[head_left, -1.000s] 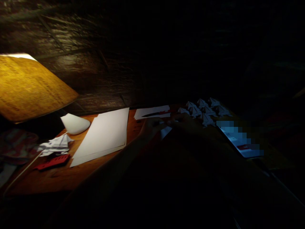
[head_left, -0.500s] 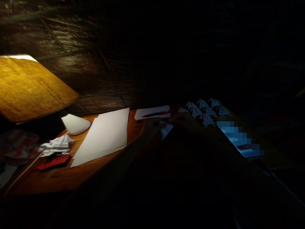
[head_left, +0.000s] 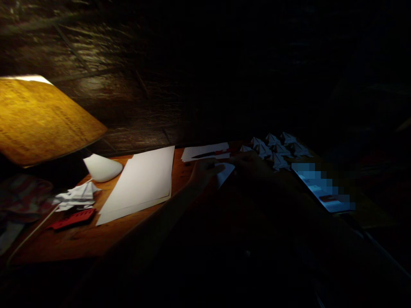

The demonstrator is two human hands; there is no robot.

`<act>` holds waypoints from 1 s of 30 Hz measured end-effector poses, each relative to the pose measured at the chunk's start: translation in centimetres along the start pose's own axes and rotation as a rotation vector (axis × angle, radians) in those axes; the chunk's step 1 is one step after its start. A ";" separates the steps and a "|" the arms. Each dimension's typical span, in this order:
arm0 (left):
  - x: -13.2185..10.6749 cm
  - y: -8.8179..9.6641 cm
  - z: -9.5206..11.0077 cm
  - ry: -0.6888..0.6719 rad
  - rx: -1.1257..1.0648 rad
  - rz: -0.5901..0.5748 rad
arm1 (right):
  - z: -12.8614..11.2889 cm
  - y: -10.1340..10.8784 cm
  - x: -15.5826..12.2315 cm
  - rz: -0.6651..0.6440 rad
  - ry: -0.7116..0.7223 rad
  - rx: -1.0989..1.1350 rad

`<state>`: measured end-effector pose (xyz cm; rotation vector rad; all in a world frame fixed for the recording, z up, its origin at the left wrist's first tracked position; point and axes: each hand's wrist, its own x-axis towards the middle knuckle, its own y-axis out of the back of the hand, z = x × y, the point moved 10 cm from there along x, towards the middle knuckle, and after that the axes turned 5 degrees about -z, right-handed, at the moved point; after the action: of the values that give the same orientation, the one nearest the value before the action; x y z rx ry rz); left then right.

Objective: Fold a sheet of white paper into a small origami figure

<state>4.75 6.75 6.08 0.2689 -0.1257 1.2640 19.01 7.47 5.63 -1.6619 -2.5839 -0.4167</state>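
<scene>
In the dim middle of the head view, my left hand [head_left: 205, 171] is closed on a small folded piece of white paper [head_left: 226, 173], its thumb lying over the paper. My right hand [head_left: 248, 161] is at the paper's upper right corner, fingers bent and seemingly pinching its edge; deep shadow hides their detail. Just beyond the hands, a knife [head_left: 208, 154] with a dark blade and reddish handle lies on several small white sheets [head_left: 195, 150]. Several folded paper figures [head_left: 279, 149] stand grouped behind my right hand.
Large white sheets [head_left: 141, 179] lie on the wooden table [head_left: 73, 248] at left. Near them are a white rounded object [head_left: 102, 167], crumpled paper [head_left: 78, 196], a red object [head_left: 74, 220] and a lit yellow lampshade [head_left: 45, 119]. A glowing phone [head_left: 321, 190] rests at right.
My right hand has shifted slightly towards the paper's corner. A little more of the paper's upper face shows between the hands. The things on the table have stayed put.
</scene>
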 end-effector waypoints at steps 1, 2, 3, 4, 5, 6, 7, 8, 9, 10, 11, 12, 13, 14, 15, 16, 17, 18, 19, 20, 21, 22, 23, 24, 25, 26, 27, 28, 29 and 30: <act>0.0 0.0 -0.1 0.004 -0.002 0.008 | -0.1 0.1 0.0 0.010 0.001 -0.010; -0.1 0.0 -0.2 0.010 -0.011 0.015 | -0.1 0.2 0.0 0.021 0.001 -0.022; -0.1 0.0 -0.3 0.018 -0.024 0.020 | -0.1 0.3 0.0 0.029 0.002 -0.034; -0.1 0.0 -0.5 0.028 -0.037 0.020 | -0.1 0.4 0.0 0.037 0.003 -0.040; -0.1 0.0 -0.8 0.038 -0.049 0.020 | 0.0 0.4 0.1 0.042 0.002 -0.045; 0.0 0.0 -1.0 0.045 -0.059 0.022 | 0.0 0.4 0.1 0.042 0.000 -0.052; 0.0 0.1 -1.2 0.048 -0.065 0.029 | 0.1 0.4 0.2 0.036 -0.002 -0.062; 0.1 0.3 -1.4 0.054 -0.068 0.038 | 0.2 0.3 0.3 0.028 -0.005 -0.074; 0.1 0.4 -1.7 0.063 -0.071 0.050 | 0.3 0.2 0.4 0.018 -0.010 -0.090; 0.2 0.6 -1.9 0.074 -0.070 0.063 | 0.4 0.1 0.4 0.006 -0.020 -0.108; 0.2 0.8 -2.2 0.085 -0.063 0.080 | 0.5 0.0 0.4 -0.008 -0.032 -0.122; 0.2 1.0 -2.4 0.097 -0.051 0.093 | 0.5 -0.2 0.4 -0.021 -0.043 -0.126; 0.3 1.1 -2.5 0.106 -0.042 0.103 | 0.5 -0.4 0.3 -0.036 -0.050 -0.126; 0.3 1.2 -2.6 0.109 -0.038 0.107 | 0.4 -0.6 0.2 -0.053 -0.054 -0.123; 0.4 1.2 -2.6 0.104 -0.037 0.108 | 0.4 -0.7 0.2 -0.066 -0.057 -0.120; 0.4 1.2 -2.5 0.097 -0.037 0.103 | 0.3 -0.8 0.1 -0.074 -0.058 -0.120; 0.5 1.1 -2.5 0.093 -0.035 0.091 | 0.2 -0.9 0.0 -0.078 -0.056 -0.122; 0.6 0.9 -2.5 0.091 -0.027 0.076 | 0.2 -0.9 0.0 -0.081 -0.051 -0.125; 0.6 0.8 -2.4 0.094 -0.013 0.063 | 0.2 -0.9 0.0 -0.079 -0.043 -0.125; 0.7 0.7 -2.4 0.099 0.002 0.052 | 0.1 -0.8 0.1 -0.076 -0.030 -0.125; 0.7 0.6 -2.4 0.104 0.016 0.042 | 0.0 -0.8 0.1 -0.075 -0.010 -0.127; 0.7 0.5 -2.3 0.107 0.025 0.033 | -0.2 -0.7 0.1 -0.074 0.013 -0.134; 0.7 0.4 -2.3 0.107 0.029 0.027 | -0.4 -0.7 0.1 -0.072 0.035 -0.146; 0.8 0.4 -2.2 0.109 0.030 0.024 | -0.5 -0.7 0.1 -0.069 0.054 -0.161; 0.8 0.3 -2.2 0.110 0.028 0.024 | -0.7 -0.6 0.1 -0.066 0.069 -0.176; 0.7 0.3 -2.2 0.112 0.024 0.026 | -0.9 -0.5 0.1 -0.060 0.081 -0.186; 0.7 0.2 -2.2 0.117 0.014 0.028 | -1.1 -0.4 0.1 -0.051 0.090 -0.188; 0.6 0.2 -2.2 0.121 -0.001 0.024 | -1.2 -0.3 0.2 -0.036 0.093 -0.182; 0.6 0.0 -2.2 0.124 -0.019 0.017 | -1.2 -0.1 0.2 -0.019 0.095 -0.171; 0.5 -0.2 -2.2 0.126 -0.036 0.003 | -1.2 0.2 0.2 0.002 0.096 -0.156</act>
<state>4.93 7.76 4.07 0.1578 -0.0413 1.2771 18.93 7.42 6.89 -1.6442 -2.5382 -0.6965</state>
